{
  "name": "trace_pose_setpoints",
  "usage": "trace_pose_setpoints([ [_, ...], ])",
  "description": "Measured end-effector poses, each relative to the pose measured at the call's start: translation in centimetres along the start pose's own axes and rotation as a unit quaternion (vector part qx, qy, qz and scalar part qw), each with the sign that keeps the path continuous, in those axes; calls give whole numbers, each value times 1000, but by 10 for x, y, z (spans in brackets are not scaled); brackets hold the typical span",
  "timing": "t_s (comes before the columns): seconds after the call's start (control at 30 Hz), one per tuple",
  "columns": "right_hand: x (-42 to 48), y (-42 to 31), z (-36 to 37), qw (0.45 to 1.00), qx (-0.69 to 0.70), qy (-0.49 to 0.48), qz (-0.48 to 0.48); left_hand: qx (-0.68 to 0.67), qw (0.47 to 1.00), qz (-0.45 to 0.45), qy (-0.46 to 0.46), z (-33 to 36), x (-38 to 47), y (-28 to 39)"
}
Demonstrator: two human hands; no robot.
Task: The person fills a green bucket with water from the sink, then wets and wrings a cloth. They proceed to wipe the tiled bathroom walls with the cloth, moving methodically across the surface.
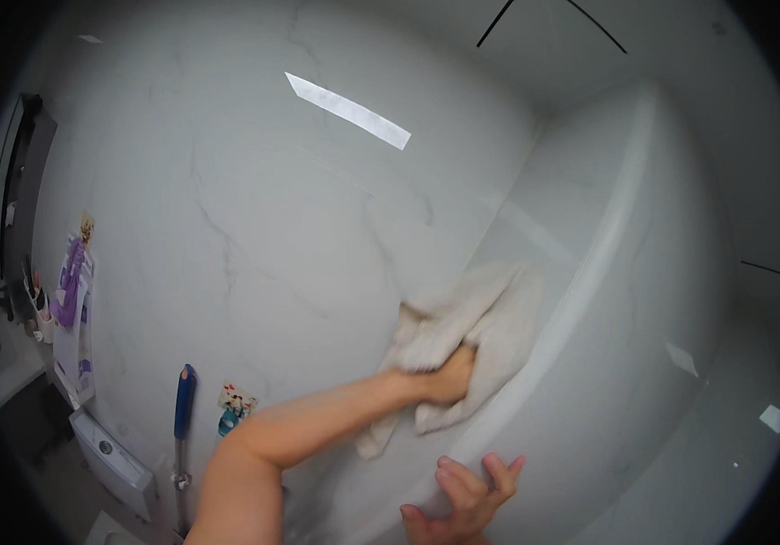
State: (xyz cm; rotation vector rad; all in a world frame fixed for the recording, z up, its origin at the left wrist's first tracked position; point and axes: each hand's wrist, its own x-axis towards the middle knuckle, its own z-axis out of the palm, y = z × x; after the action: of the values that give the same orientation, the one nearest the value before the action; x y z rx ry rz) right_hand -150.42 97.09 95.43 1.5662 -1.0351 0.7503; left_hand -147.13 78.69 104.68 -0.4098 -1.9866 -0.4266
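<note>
My left hand grips a crumpled off-white cloth, which is blurred and covers part of a pale ledge along a grey-veined white wall. Folds of the cloth hide some of my left fingers. One edge of the cloth lies against the foot of the wall, and a loose corner hangs towards me. My right hand is at the ledge's rounded front edge, fingers spread and holding nothing. Whether its fingertips press on that edge I cannot tell.
A blue-handled tool hangs upright on the wall, left of my forearm. Beside it are a small picture sticker and a teal holder. Further left stand a toilet cistern, a purple item on a hanging pack, and a washbasin.
</note>
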Motion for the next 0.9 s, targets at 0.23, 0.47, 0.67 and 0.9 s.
trace_pose_setpoints([
  [0.23,-1,5,-2,1000,21,12,1,-50,953,182,238,-77,209,73],
  [0.47,3,4,0,999,7,29,13,46,958,-35,281,-106,264,22],
  [0.67,5,2,-1,999,-7,31,8,49,954,-128,268,-113,275,-16],
  [0.9,4,0,-4,1000,-1,15,27,-12,955,-152,253,-132,312,48],
])
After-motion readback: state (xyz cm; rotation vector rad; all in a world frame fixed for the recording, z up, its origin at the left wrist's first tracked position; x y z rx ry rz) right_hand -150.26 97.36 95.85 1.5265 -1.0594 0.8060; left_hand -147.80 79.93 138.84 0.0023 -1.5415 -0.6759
